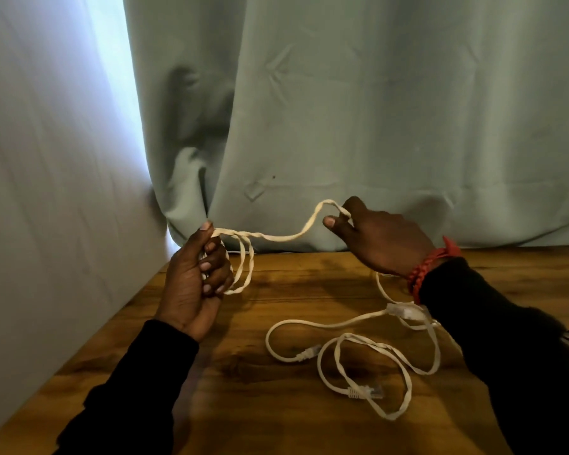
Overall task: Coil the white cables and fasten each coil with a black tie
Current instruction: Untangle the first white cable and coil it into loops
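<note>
White cable [276, 237] coiling is under way, nowhere near done. Left hand [194, 277] is raised above the worktop [243, 405], fingers [216, 272] curled round a small coil [243, 267] of a few loops hanging from the grip. A length of the same cable runs across to the right hand [378, 238], which pinches it between thumb and fingers, cable arching up over the fingertips. From there it drops behind the right wrist to the worktop.

Most of the cable lies loose on the worktop near the right forearm: wide untidy loops [358, 356], two plugs [307, 353] showing, plus a clear connector or joiner piece [404, 311] near the sleeve. Can't tell if that is one cable or two joined.

Judgement: early in the first coil, only a few turns taken up, the bulk not gathered yet. No black tie clearly in view; something dark at the far right edge, too unclear to call. So no coil fastened yet. Left: finish winding, tie it, then any other cables.
</note>
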